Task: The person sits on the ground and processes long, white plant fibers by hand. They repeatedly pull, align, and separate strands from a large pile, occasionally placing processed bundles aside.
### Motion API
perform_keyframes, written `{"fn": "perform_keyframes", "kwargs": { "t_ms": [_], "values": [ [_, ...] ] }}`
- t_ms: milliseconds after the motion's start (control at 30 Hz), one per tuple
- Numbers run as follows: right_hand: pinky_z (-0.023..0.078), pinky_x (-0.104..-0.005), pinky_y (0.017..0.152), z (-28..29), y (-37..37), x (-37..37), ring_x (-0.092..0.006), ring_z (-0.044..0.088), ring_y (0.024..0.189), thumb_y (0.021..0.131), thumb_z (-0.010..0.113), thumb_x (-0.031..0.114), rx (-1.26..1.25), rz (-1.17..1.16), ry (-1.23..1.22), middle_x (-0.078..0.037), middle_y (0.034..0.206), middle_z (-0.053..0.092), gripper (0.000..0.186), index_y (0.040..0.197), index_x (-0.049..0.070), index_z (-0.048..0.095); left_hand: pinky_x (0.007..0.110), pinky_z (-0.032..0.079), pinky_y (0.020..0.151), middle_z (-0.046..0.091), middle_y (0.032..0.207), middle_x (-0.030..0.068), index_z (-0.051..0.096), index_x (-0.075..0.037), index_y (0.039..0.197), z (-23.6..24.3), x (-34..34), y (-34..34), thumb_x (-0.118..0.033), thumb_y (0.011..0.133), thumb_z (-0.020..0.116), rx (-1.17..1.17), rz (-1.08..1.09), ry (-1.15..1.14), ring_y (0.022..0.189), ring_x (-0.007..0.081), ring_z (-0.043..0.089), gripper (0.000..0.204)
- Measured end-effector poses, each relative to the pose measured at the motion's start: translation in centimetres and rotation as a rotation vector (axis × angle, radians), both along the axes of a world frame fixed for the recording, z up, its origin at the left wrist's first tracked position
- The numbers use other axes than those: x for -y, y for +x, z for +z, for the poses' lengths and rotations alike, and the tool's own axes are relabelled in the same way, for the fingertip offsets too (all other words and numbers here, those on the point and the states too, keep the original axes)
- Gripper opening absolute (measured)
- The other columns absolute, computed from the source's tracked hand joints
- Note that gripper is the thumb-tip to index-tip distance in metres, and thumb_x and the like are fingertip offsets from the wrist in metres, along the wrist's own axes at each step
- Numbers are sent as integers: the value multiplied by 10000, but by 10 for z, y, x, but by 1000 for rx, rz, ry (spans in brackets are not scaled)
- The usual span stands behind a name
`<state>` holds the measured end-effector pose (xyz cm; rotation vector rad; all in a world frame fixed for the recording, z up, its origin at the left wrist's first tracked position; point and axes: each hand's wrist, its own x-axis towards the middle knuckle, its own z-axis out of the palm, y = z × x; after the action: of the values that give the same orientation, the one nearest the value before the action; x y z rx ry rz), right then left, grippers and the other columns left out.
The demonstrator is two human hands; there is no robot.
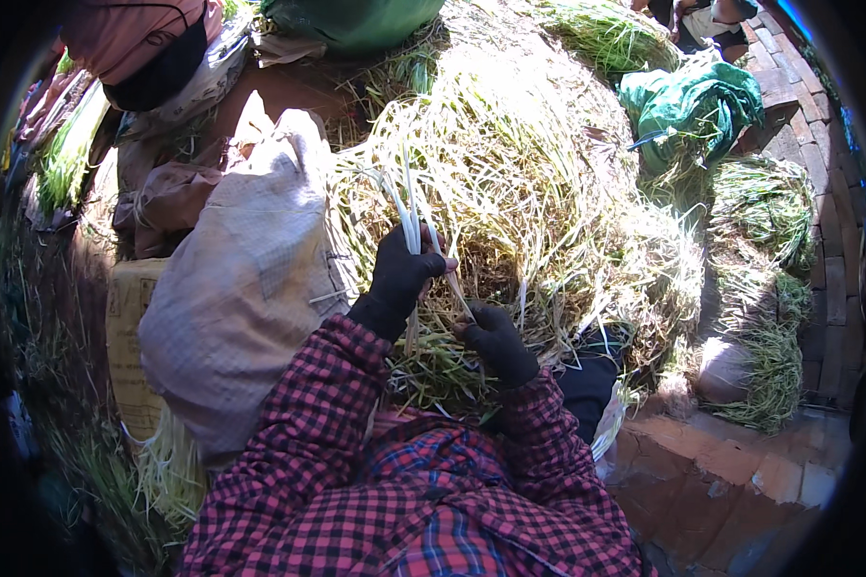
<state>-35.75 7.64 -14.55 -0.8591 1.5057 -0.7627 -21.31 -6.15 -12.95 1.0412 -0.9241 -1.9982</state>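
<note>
Over the near edge of the tangled stalk heap (524, 159), the left hand (394, 281) grips pale stalks (410, 223) while the right hand (500, 348) pinches one's lower end, apparently separating strands, so the next move likely calls for a gentle pull.

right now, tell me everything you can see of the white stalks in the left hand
The white stalks are a small bunch of slim, smooth-looking plant stems, brightly lit. The dark-gloved left hand closes around them; they rise above it, spreading slightly, and some pale ends show below. One thin strand slants down toward the right hand; whether that hand pinches it is unclear. Behind spreads a heap of straw-coloured stalks, into which the upper tips blend.
</note>
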Motion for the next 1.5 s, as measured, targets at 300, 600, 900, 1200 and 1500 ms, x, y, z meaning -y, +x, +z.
{"fn": "perform_keyframes", "kwargs": {
  "t_ms": [300, 600, 900, 1200, 1500],
  "values": [
    [426, -290, 602, 0, -77, -100, -143, 490, 673, 782, 593, 160, -362, -169, 161, -37, 767, 548, 207, 935, 27, 549, 232, 335, 315, 527, 588, 71, 505, -1, 868, -3, 3, 12, 63, 635, 658, -127, 38, 133, 361, 111, 438, 286],
    [454, -376, 783, 55, -121, -77, -322, 556, 924, 691, 608, 120, -1146, 171, -285, -196, 1016, 562, 419, 1078, -18, 530, 205, 290, 288, 503, 577, 40, 495, -39, 910, 10, 12, 19, 1, 666, 656, -143, -193, 231, 330, 79, 368, 295],
    [437, -246, 668, 38, 24, -34, -109, 536, 727, 884, 475, 166, 292, -210, 5, -44, 880, 572, 238, 1034, -6, 542, 205, 282, 293, 512, 546, 39, 514, -42, 901, -18, -9, 7, -6, 633, 656, -154, -332, 345, 316, 80, 368, 305],
    [327, -205, 515, 38, 34, -49, -54, 408, 571, 897, 446, 206, 394, -393, -18, 31, 652, 461, 190, 913, 35, 528, 175, 319, 324, 627, 843, 117, 481, -4, 1072, 1, -41, -1, -227, 824, 596, -235, -286, 303, 382, 61, 416, 352],
    [387, -224, 613, 47, 38, -67, -67, 464, 695, 880, 489, 202, 209, -22, -39, 12, 750, 510, 197, 932, 22, 552, 254, 370, 458, 530, 564, 71, 532, 4, 924, 24, -100, 60, -242, 878, 492, -95, -309, 225, 507, 170, 504, 253]
  ]
}}
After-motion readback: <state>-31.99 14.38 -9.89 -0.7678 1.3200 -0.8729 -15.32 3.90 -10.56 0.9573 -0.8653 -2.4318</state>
